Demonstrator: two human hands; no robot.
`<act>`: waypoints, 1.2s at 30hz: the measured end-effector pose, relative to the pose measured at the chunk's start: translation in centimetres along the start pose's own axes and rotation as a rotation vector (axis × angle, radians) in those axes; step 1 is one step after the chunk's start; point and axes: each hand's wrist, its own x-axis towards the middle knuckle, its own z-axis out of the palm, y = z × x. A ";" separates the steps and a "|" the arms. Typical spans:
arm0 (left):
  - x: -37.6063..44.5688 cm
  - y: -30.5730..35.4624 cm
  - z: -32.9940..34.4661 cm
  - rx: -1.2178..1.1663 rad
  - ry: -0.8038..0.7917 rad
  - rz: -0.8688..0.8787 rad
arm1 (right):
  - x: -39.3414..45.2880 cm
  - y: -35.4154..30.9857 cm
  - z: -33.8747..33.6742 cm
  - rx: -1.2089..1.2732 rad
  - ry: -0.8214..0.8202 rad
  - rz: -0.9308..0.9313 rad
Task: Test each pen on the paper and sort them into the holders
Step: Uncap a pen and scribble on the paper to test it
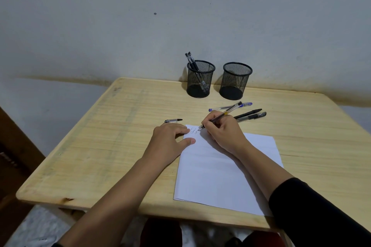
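Observation:
My right hand (pixel 222 133) grips a dark pen (pixel 230 110) with its tip touching the top left corner of the white paper (pixel 220 176), beside a few scribbles. My left hand (pixel 170 138) rests flat, pressing the paper's left edge with nothing in it. A pen cap (pixel 173 120) lies just beyond the left hand. A blue pen (pixel 247 104) and two black pens (pixel 253 115) lie beyond the right hand. The left mesh holder (pixel 200 78) holds two black pens (pixel 190 60). The right mesh holder (pixel 235 80) looks empty.
The wooden table (pixel 112 146) stands against a grey wall. Both holders stand near its far edge. A dark piece of furniture (pixel 12 156) is at the left, beyond the table's edge.

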 end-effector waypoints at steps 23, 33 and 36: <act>0.0 -0.2 0.1 -0.016 0.023 0.006 | 0.0 0.1 0.2 0.070 0.051 -0.007; 3.6 -1.9 -1.4 0.138 0.110 -0.094 | 0.1 -1.2 -0.6 0.529 0.098 0.190; 4.1 -0.6 -2.5 -0.189 0.198 -0.148 | 0.5 -3.1 -1.4 0.620 0.109 0.180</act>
